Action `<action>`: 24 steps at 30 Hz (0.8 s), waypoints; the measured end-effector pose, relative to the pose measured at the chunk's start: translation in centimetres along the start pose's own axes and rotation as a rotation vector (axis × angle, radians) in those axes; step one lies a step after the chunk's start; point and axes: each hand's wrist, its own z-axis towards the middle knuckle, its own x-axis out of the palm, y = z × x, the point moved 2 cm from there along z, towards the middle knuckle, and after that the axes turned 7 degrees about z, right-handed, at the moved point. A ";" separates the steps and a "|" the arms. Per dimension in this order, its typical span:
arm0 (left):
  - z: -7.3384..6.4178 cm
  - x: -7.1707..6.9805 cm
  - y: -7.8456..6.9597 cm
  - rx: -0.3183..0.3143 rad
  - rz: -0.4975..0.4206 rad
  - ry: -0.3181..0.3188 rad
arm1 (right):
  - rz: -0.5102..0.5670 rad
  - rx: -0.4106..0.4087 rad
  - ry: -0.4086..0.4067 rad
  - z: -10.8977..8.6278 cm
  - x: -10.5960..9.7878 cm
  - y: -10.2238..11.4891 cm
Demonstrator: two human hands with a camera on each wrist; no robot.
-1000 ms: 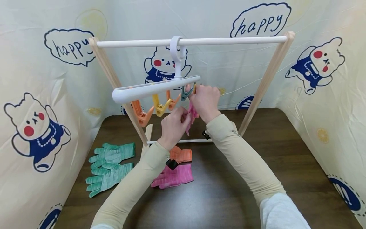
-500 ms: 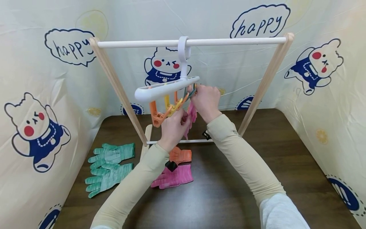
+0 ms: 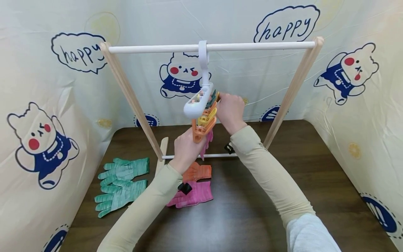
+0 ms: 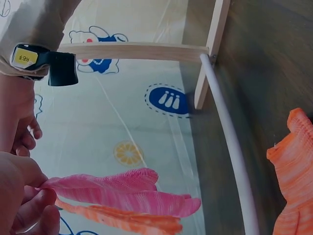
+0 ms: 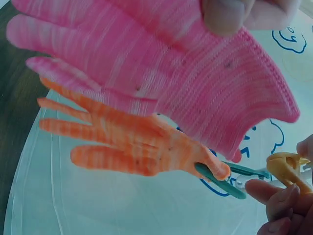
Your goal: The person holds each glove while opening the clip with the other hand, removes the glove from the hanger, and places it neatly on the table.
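My left hand [image 3: 186, 148] pinches a pink knitted glove [image 5: 132, 58] by its cuff, and the glove's fingers point away from that hand in the left wrist view. My right hand [image 3: 231, 111] holds a yellow clothespin [image 5: 283, 169] at the far end of a white clip hanger [image 3: 196, 105]. Beside the pink glove, an orange glove [image 5: 127, 139] hangs by its cuff from a green clothespin [image 5: 222, 181]. Nearer clothespins, one of them orange [image 3: 199, 133], hang in front of the left hand in the head view and partly hide it.
The hanger hooks over a white rod [image 3: 258, 46] on a wooden frame [image 3: 294, 91]. On the dark table [image 3: 252, 217] lie a pink glove [image 3: 199, 194], an orange glove [image 3: 201, 171] and two green gloves [image 3: 126, 168]. A lower white rod [image 4: 232, 142] joins the frame's feet.
The hanger has swung round so its near end moved right and now points toward me. Its clothespins turned with it. The left hand has moved slightly down and left; the right hand shifted little.
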 end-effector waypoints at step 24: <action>-1.5 -0.8 0.9 0.131 0.038 -0.094 | 0.327 -0.010 0.042 -2.7 0.2 -3.0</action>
